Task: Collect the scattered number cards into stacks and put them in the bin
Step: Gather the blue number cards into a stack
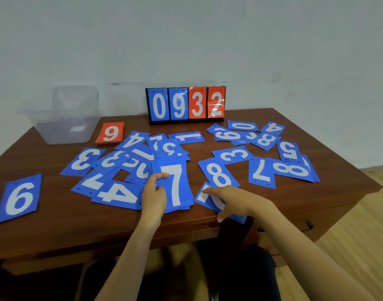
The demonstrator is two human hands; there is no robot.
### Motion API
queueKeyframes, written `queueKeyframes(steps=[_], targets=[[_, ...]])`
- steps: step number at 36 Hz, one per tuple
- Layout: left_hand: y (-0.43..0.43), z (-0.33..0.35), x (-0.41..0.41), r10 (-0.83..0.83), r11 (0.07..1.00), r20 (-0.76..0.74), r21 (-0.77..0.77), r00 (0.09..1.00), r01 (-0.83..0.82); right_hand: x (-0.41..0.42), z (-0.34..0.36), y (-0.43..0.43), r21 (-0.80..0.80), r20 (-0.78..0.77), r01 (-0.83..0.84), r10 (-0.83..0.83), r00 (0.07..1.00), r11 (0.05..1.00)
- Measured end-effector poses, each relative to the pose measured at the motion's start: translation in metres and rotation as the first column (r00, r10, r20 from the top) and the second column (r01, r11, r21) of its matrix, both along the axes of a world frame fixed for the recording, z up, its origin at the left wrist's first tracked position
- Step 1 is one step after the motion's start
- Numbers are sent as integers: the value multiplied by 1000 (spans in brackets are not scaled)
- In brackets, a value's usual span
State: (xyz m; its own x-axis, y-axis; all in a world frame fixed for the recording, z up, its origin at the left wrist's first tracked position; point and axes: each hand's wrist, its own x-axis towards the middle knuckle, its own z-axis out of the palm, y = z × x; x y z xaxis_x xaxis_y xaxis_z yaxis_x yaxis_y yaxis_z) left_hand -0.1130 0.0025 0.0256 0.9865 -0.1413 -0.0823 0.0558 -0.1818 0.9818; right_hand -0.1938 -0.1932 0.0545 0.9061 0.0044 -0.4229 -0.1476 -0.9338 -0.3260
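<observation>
Brown table (55, 231), pale wall (186, 40), left grip (153, 196) grasping card stack (177, 187), right grip (236, 200) released

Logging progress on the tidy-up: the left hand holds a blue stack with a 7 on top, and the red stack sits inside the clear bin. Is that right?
Not quite. The left hand does hold the blue stack with a 7 on top, but the red stack lies on the table just beside the clear bin, not inside it; the head view shows this.
</observation>
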Motion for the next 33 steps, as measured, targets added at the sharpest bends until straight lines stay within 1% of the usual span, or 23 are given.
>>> queueKeyframes(steps=[6, 10, 12, 14, 17, 19, 22, 24, 26, 28, 30, 32, 33], targets=[[-2, 3, -1, 3, 1000, 2, -24, 1000, -2, 2, 1, 2, -38, -5, -39, 38, 999, 999], [-7, 3, -5, -22, 999, -6, -42, 1000, 22, -1, 8, -2, 25, 26, -40, 40, 999, 999], [-8, 1, -5, -20, 998, -8, -54, 1000, 20, -2, 12, -5, 70, 80, -18, 12, 997, 997], [-9, 0, -5, -10, 997, -6, -79, 1000, 10, -2, 15, -9, 89, 178, 15, -30, 984, 996], [-9, 1, -4, 41, 992, 14, -122, 999, -39, 2, 23, -14, -3, 352, 60, -56, 934, 998], [-10, 5, -3, 91, 987, 18, -135, 996, -88, 5, 30, -17, 8, 429, 88, -83, 899, 996], [-10, 7, 3, 135, 984, 16, -119, 991, -132, 10, 40, -20, 113, 533, 91, -138, 835, 989], [-11, 8, 5, 127, 990, 23, -70, 992, -125, 14, 45, -22, 224, 576, 116, -228, 785, 968], [-12, 8, 5, 102, 994, 13, -48, 995, -102, 19, 49, -21, 355, 598, 147, -345, 723, 923], [-13, 9, 7, 70, 997, 1, -38, 998, -70, 25, 52, -18, 495, 601, 139, -453, 658, 858], [-13, 7, 12, 36, 999, -30, -36, 999, -37, 31, 54, -11, 598, 603, 90, -521, 604, 797], [-14, 8, 16, -2, 999, -56, -49, 998, -1, 35, 55, -3, 659, 631, -24, -535, 562, 752], [-14, 10, 17, -18, 998, -69, -68, 997, 13, 36, 54, 1, 672, 648, -93, -522, 555, 735]])
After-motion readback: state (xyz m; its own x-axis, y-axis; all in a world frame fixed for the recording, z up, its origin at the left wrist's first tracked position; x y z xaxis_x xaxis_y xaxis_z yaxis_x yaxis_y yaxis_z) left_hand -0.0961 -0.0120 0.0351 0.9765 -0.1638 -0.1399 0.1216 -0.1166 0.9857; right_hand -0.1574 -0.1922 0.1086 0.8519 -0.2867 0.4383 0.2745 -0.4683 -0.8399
